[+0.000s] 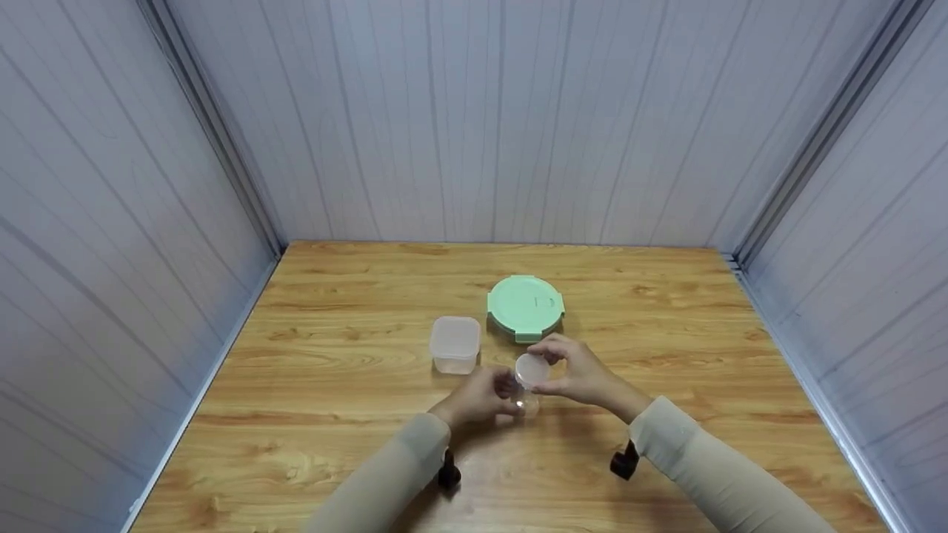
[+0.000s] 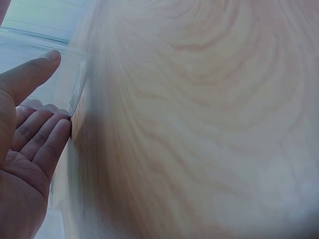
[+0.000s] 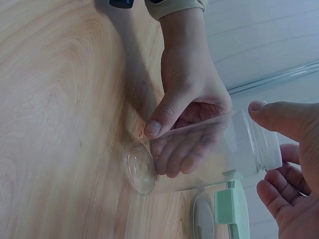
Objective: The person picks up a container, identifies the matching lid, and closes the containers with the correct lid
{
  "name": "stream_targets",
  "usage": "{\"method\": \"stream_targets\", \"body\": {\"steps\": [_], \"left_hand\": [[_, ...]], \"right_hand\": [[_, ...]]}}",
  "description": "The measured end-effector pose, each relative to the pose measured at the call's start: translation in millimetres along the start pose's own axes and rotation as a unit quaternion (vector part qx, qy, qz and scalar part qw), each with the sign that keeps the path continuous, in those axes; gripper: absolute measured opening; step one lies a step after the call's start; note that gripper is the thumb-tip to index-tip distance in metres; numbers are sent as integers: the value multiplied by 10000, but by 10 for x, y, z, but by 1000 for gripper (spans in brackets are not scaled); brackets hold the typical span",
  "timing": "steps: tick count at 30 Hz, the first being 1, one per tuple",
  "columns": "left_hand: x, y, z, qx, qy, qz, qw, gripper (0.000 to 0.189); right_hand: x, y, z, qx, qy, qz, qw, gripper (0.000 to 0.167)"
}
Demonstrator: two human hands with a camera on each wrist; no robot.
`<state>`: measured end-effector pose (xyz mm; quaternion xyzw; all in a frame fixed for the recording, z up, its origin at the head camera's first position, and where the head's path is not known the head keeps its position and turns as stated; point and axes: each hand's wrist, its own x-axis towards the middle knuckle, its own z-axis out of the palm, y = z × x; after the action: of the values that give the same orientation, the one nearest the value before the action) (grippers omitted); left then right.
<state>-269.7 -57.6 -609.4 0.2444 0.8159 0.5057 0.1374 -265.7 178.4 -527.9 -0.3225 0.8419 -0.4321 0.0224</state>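
Observation:
A tall clear jar (image 3: 199,167) with a whitish translucent lid (image 1: 532,370) stands on the wooden table between both hands. The left hand (image 1: 481,396) holds the jar low down, thumb on one side and fingers around the other; those fingers show through its wall in the right wrist view. At the top, the right hand (image 1: 581,371) grips the lid's rim between thumb and fingers. The lid sits on the jar's mouth; whether it is fully seated I cannot tell. In the left wrist view only part of the jar (image 2: 67,84) shows, beside the left thumb.
Just behind the jar sits a round container with a mint-green clip lid (image 1: 524,305). A square translucent box (image 1: 455,344) with a pale pinkish lid stands left of it. Pale panel walls (image 1: 474,118) enclose the table (image 1: 333,414) at the back and sides.

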Motion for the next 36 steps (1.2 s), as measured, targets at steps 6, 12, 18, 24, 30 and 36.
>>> {"method": "stream_targets", "body": {"steps": [6,12,18,24,30,36], "left_hand": [[5,2,6,23,-1,-45,10000,31],[1,4,1,15,4,9,10000,30],[-3,11,2,13,3,-37,10000,31],[-3,10,8,-49,-14,-69,10000,32],[-7,2,14,-107,-7,-93,9999,34],[-12,2,15,-74,25,-116,9999,35]], "right_hand": [[-4,6,-4,22,-23,39,10000,55],[-5,18,-9,29,-28,88,10000,56],[-2,24,-16,-5,-89,186,9998,57],[19,-8,-48,8,-304,379,9988,57],[42,-39,-68,-13,-374,430,9984,55],[30,-26,-27,50,-173,449,9988,54]]}}
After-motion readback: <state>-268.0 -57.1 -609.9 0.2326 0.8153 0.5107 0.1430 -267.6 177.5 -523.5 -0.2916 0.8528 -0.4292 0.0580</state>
